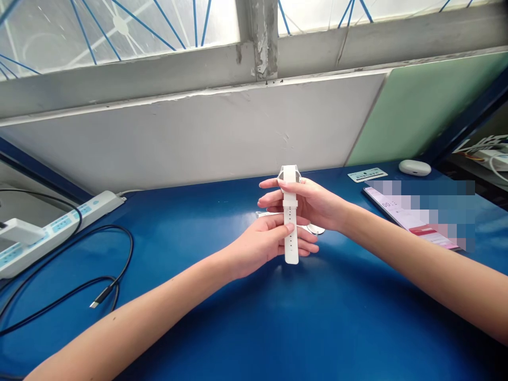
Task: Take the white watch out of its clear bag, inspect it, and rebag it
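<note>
A white wristwatch [291, 211] is held up above the blue table, its strap hanging down with a row of holes showing. My right hand [313, 198] grips it near the top, by the watch case, with the thumb across the strap and other fingers reaching behind. Lower down, my left hand [265, 241] pinches the holed part of the strap, thumb in front and fingers behind. The watch face is turned out of sight. Behind the hands lies a white object [315, 229] with a round edge, mostly hidden, so I cannot tell its kind.
A white power strip [59, 230] with a plugged-in adapter lies at the left. A black cable [130, 248] loops beside it on the blue table [254, 328]. At the right are a phone [413, 217], a card [367, 175] and a white earbud case [415, 168]. A wall panel stands behind.
</note>
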